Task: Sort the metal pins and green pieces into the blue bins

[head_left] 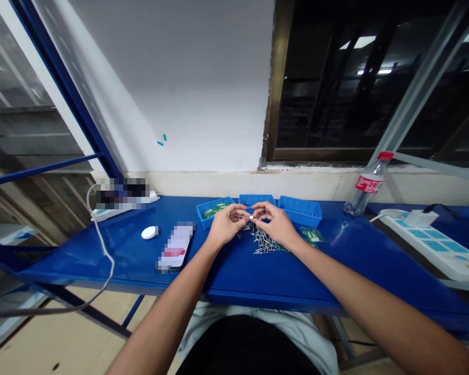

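Both hands meet above a heap of thin metal pins (266, 245) on the blue table (234, 276). A small white round piece (251, 217) shows between the fingertips. My left hand (230, 223) pinches at its left side, and my right hand (274, 224) pinches at its right side. Just behind them stand three blue trays: the left tray (203, 209) holds green packets, the middle tray (257, 199) is partly hidden by the hands, and the right tray (300, 208) has a few small bits in it. A green packet (313, 235) lies beside my right wrist.
A phone (177, 245) and a white oval object (149, 233) lie to the left, near a white cable (101, 242). A bottle with a red cap (369, 183) stands at the back right. Farther right is a white power strip (433, 245).
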Motion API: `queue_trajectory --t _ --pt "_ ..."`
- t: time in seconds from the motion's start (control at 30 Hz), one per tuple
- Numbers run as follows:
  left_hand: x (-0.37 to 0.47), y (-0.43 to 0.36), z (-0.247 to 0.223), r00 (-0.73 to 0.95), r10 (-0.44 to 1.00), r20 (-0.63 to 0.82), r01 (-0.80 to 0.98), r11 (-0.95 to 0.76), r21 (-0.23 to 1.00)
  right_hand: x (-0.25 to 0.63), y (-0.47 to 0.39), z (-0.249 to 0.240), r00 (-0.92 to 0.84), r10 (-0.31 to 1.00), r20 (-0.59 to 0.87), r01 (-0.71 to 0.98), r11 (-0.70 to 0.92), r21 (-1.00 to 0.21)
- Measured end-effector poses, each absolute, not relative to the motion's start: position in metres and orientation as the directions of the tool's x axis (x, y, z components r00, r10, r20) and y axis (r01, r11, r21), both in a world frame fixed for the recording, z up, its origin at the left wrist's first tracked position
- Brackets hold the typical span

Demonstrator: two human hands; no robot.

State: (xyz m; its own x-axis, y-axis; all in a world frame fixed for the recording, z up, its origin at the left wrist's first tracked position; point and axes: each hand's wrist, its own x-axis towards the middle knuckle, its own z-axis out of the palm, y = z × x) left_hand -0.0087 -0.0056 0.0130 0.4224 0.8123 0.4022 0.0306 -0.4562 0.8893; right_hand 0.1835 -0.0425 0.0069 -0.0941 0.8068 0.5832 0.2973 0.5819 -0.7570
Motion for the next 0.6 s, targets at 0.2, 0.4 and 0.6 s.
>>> queue_trajectory --t 0.2,0.4,0.6 --pt "-0.009 -0.007 0.016 0.414 0.827 0.380 0.022 -0.426 0.905 0.189 -0.041 0.009 -0.136 0.711 0.690 0.479 0.657 -0.582" --pt "-0.012 0.002 0.009 0.332 0.827 0.453 0.065 -0.500 0.864 0.213 -0.017 0.008 -0.038 0.656 0.754 0.690 0.563 -0.455" --pt "-0.015 0.003 0.009 0.300 0.822 0.484 0.120 -0.535 0.836 0.229 -0.012 0.008 -0.116 0.687 0.718 0.776 0.513 -0.366"
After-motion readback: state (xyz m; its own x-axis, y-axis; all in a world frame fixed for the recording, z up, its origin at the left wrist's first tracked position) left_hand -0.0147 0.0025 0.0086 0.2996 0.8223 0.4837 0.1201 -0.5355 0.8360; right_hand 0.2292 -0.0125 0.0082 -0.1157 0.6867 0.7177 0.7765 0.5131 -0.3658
